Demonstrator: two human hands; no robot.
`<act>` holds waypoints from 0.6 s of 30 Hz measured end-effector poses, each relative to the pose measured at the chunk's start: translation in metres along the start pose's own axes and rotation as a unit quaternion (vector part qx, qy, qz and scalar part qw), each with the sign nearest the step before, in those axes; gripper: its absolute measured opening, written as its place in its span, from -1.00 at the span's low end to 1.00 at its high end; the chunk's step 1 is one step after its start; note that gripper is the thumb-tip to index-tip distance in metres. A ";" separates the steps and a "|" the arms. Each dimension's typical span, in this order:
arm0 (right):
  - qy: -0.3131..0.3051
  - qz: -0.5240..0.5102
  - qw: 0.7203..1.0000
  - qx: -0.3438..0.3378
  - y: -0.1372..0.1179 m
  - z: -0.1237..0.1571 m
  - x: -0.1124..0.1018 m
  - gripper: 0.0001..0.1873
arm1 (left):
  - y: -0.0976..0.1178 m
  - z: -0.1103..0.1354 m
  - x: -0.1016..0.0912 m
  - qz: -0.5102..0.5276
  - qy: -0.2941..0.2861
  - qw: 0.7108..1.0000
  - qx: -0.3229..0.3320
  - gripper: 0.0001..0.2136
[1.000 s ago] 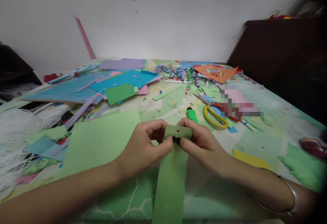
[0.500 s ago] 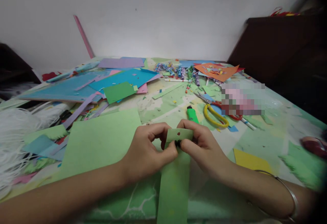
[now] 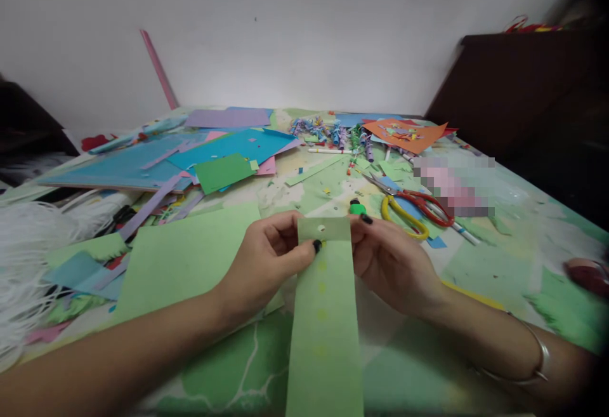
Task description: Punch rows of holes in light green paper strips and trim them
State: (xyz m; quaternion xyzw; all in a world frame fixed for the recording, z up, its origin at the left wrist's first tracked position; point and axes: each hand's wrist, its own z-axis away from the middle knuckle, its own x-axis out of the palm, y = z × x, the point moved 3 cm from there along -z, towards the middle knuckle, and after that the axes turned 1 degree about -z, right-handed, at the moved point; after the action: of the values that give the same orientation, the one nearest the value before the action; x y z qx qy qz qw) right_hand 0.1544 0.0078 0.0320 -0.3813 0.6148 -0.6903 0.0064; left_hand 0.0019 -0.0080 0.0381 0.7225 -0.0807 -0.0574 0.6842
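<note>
A long light green paper strip (image 3: pixel 326 328) hangs upright before me, with a small hole in the folded band at its top and faint yellow marks down its middle. My left hand (image 3: pixel 276 252) pinches the top left, its black-nailed thumb lying on the front just below the band. At the upper right edge, my right hand (image 3: pixel 397 258) has curled fingers against the paper, partly hidden behind it, and its thumb beside the corner. Just beyond the strip lies a green lighter (image 3: pixel 358 208), partly covered. To its right are yellow-handled scissors (image 3: pixel 404 220) and red-handled scissors (image 3: pixel 431 207).
A light green sheet (image 3: pixel 181 264) lies left of the strip, near a heap of white cord (image 3: pixel 33 264). Blue sheets (image 3: pixel 233 150) and a dark green piece (image 3: pixel 226 172) are farther back. An orange sheet (image 3: pixel 404 138) bears paper scraps. A wall (image 3: pixel 304 36) stands behind the table.
The folded band is now flatter, and more of the strip's front shows. My right thumb has moved off the front to the right edge. My left thumb stays on the strip.
</note>
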 end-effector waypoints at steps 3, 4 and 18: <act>-0.014 0.014 1.000 0.011 0.003 -0.001 -0.002 -0.80 | -0.002 -0.001 -0.002 0.018 0.002 1.000 -0.011 -0.89; -0.023 0.021 0.999 0.010 0.004 -0.001 -0.002 -0.83 | -0.002 -0.001 -0.002 0.018 0.001 1.000 -0.013 -0.89; -0.077 0.199 0.973 -0.090 -0.005 -0.002 0.000 -0.83 | -0.004 -0.003 0.001 0.016 -0.059 0.997 -0.038 -0.80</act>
State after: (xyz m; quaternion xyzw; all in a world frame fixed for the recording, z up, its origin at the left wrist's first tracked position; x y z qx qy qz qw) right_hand 0.1559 0.0103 0.0364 -0.3021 0.7358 -0.5854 0.1566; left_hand 0.0033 -0.0046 0.0347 0.6900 -0.1304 -0.0916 0.7060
